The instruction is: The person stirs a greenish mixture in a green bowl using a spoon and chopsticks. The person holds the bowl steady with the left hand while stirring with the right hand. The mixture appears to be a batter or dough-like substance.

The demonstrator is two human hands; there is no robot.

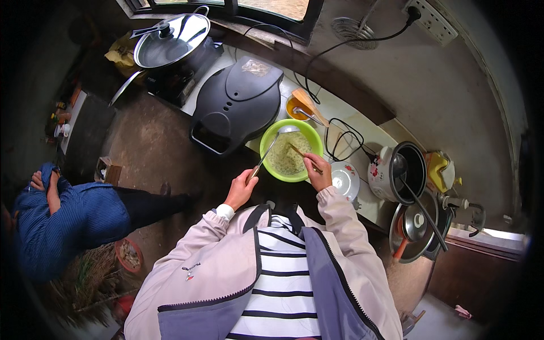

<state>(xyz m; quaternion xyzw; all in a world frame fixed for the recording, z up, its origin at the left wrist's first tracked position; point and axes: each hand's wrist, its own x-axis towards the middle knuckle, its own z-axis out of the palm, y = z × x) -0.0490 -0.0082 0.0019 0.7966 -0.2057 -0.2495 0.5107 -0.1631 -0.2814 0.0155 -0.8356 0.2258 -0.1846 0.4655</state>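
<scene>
In front of me a lime-green bowl (316, 144) stands at the counter's edge, holding a pale batter (287, 155) with dark green flecks. My left hand (241, 188) grips the handle of a metal ladle (272, 146), whose head lies against the bowl's far rim. Between the fingers of my right hand (317, 173) are wooden chopsticks (304, 154), their tips down in the batter. Left of the bowl sits a black electric griddle (238, 102) with its lid down. Behind the bowl is a small bowl of yellow-orange liquid (293, 104), with a spoon in it and a wooden spatula (309, 106) across it.
A frying pan with a glass lid (173, 40) rests on a stove at the far left. To the right are a white dish (345, 180), a rice cooker (380, 178) and a metal basin (395, 229). Power cords (346, 140) cross the counter. A person (85, 208) stands at left.
</scene>
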